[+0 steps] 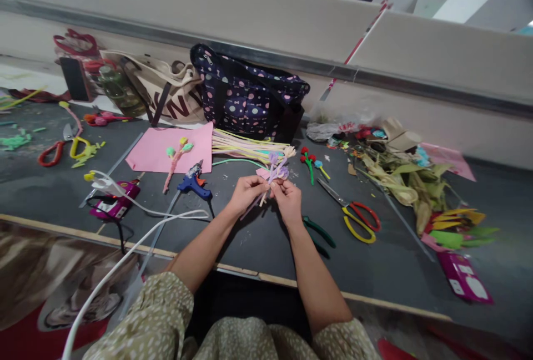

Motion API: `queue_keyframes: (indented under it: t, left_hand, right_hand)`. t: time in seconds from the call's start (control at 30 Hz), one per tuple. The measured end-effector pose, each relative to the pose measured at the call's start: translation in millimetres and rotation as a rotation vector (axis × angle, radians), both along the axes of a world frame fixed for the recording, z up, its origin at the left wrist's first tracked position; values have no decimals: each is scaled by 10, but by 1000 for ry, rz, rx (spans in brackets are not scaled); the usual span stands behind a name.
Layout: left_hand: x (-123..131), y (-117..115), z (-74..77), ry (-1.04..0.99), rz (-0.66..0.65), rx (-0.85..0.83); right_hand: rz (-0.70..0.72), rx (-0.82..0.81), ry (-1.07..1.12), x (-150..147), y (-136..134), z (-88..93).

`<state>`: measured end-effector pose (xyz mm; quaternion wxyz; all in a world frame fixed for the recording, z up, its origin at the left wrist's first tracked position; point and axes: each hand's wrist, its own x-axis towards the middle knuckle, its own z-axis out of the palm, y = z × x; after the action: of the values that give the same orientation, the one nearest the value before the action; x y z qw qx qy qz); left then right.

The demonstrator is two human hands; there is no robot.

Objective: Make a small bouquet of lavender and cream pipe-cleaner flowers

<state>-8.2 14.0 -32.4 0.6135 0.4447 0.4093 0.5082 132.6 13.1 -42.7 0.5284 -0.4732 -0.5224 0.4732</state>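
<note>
Between my two hands is a small purple pipe-cleaner flower (pixel 278 170), its stems crossing at my fingertips. My left hand (pixel 249 193) pinches it from the left, and my right hand (pixel 286 198) pinches it from the right. The thumbs meet at the stems, partly hiding them. Just behind lies a bundle of pale yellow pipe cleaners (pixel 245 146). A blue glue gun (pixel 195 183) rests left of my left hand. Green-handled pliers (pixel 320 232) lie beside my right wrist, with scissors (pixel 350 210) having red and yellow handles farther right.
A pink sheet (pixel 145 152) carries a pink-stemmed pipe-cleaner flower (pixel 175 163). A navy patterned bag (pixel 250 94) and a beige tote (pixel 166 91) stand along the back. Dried husks (pixel 420 182) heap at right. A white cable (pixel 137 246) loops over the front left edge near a purple power strip (pixel 116 202).
</note>
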Motion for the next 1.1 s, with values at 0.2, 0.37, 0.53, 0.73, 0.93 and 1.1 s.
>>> queue_keyframes:
  t: [0.2,0.37,0.53,0.73,0.93,1.1]
  left_hand:
    - [-35,30,-12,-116,-80,-87]
    - [-39,34,-8,-120,-98,-69]
    - [-48,41,-30,-133,-122,-108]
    - [1,60,-57,-154,-136,-207]
    - [74,40,-112,166,56,50]
    - [84,-56,-77,481,177,315]
  right_hand:
    - [52,-139,164,-28,13,41]
    - [62,-228,215,-36,18,73]
    - [64,-234,241,-36,26,47]
    - [-4,-150,203,-61,75,-47]
    - [-123,-109,112,-38,113,-99]
    - [-147,-35,-24,-23,98,-98]
